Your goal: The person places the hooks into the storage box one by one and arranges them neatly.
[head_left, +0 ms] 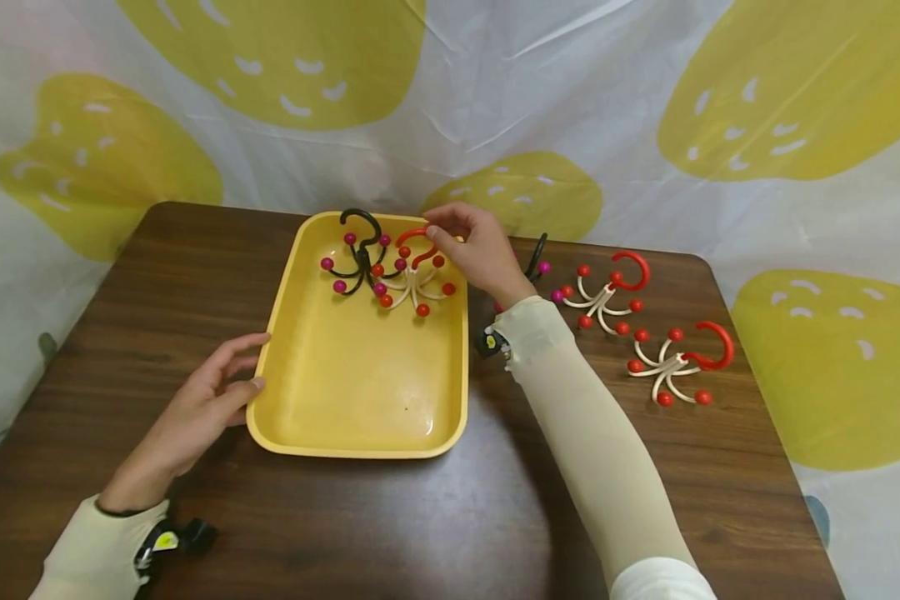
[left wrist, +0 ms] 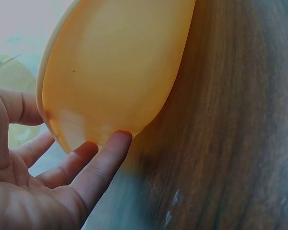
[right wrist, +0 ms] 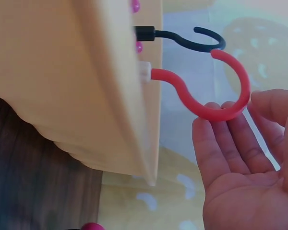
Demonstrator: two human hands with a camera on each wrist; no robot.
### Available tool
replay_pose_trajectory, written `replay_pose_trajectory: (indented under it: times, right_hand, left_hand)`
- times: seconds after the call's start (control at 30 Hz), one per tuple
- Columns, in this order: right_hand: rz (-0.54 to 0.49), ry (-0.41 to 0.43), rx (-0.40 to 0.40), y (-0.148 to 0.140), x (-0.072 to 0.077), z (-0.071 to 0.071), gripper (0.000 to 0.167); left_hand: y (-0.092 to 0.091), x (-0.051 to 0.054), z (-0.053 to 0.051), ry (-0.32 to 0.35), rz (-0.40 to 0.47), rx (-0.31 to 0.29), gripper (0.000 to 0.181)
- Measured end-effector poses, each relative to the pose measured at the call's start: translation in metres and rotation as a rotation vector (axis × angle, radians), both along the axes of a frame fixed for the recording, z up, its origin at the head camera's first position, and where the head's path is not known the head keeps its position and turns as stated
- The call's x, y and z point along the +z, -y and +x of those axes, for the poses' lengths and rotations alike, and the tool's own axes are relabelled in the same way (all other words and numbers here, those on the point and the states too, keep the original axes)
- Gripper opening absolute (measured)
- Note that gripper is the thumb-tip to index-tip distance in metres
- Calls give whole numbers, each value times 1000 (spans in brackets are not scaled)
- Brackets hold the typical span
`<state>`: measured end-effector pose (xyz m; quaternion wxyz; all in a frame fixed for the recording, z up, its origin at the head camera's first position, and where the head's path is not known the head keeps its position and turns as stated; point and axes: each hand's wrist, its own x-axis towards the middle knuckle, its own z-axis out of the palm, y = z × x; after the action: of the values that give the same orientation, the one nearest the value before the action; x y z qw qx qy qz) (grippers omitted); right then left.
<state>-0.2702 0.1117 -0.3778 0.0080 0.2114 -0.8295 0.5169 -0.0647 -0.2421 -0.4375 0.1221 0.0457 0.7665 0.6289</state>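
My right hand (head_left: 480,254) pinches the red hook (right wrist: 245,86) of a white multi-arm hanger (head_left: 413,292) with red ball tips. This hanger stands hook-up inside the yellow tray (head_left: 360,375), near its far right corner. Close beside it in the tray is a black hanger (head_left: 362,260) with magenta balls. At the tray's left side, my left hand (head_left: 195,417) touches the outer wall and rim with its fingers and thumb extended. In the left wrist view the tray wall (left wrist: 115,62) meets those fingertips. The right wrist view hides both hangers' lower arms behind the tray's wall.
On the brown table (head_left: 457,533), right of the tray, lie two more white hangers, one farther back (head_left: 607,300) and one nearer (head_left: 667,367). Another black hanger (head_left: 537,254) is partly hidden behind my right hand. A patterned cloth (head_left: 495,100) hangs behind the table.
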Motion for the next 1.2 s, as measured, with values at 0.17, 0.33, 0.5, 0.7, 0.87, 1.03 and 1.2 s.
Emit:
replay_pose_trajectory:
  times: [0.17, 0.33, 0.5, 0.7, 0.87, 1.03, 1.2]
  right_hand:
    - [-23, 21, -11, -5, 7, 2, 24]
    - [-29, 1, -24, -11, 15, 5, 25]
    - [-59, -35, -33, -20, 22, 8, 24]
    - [-99, -58, -56, -36, 31, 14, 25]
    - [-134, -49, -89, -51, 37, 18, 24]
    - [-160, -57, -88, -65, 41, 20, 23]
    - [-158, -53, -126, -80, 42, 23, 24]
  left_hand:
    - [0, 0, 0, 1, 2, -4, 57]
    - [0, 0, 0, -2, 3, -4, 56]
    - [1, -1, 0, -12, 11, -6, 56]
    - [2, -2, -1, -7, 4, -1, 56]
    - [2, -2, -1, -6, 8, -1, 56]
    - [1, -3, -1, -10, 24, -6, 55]
    - [0, -3, -1, -14, 25, -9, 55]
